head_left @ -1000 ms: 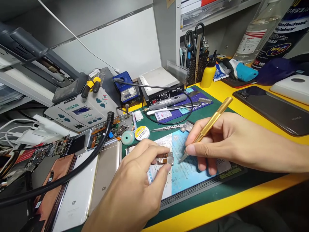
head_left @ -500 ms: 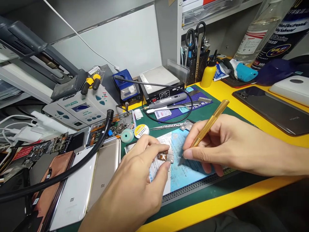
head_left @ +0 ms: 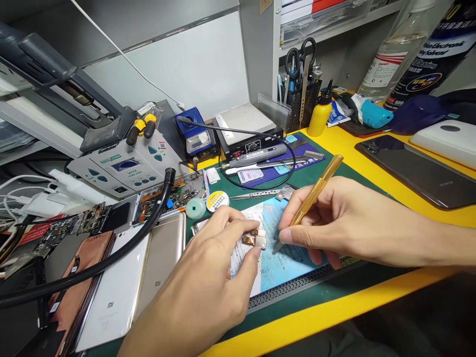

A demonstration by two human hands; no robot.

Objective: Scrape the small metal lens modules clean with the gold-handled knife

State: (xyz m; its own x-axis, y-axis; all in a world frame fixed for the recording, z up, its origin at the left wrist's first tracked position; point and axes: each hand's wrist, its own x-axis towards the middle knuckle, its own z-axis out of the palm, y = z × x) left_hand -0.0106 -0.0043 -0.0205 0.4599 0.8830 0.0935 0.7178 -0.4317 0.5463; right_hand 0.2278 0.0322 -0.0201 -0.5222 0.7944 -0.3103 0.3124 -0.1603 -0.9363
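My left hand pinches a small metal part with copper-coloured flex between thumb and index finger, over a white and blue printed sheet. In my right hand is a gold knurled knife, held like a pen, its thin blade tip pointing down at the blue side of the sheet, just right of the metal part. Blade and part are apart. Behind my right fingers lies another small metal part, beside metal tweezers.
Phones and a black hose are at the left. A rework station, a hot plate and a soldering pen stand or lie behind. A yellow bottle and a dark phone are to the right.
My right hand and the knife have shifted slightly left, with the blade tip still low over the blue sheet. My left hand keeps its hold on the metal part, nearly unmoved.
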